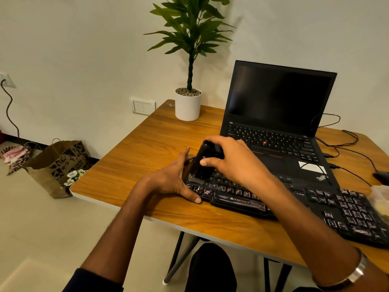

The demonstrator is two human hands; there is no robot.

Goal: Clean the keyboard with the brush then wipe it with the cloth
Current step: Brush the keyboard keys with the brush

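Note:
A black keyboard lies on the wooden table, slanting toward the lower right. My right hand grips a black brush from above. The brush's bristles touch the keys at the keyboard's left end. My left hand holds that left end: its thumb lies along the front edge and its fingers reach behind the far corner. I see no cloth clearly; a blurred pale thing sits at the right edge of the view.
An open black laptop stands just behind the keyboard, cables trailing to its right. A potted plant stands at the table's back edge. A brown paper bag and white flowers are on the floor, left.

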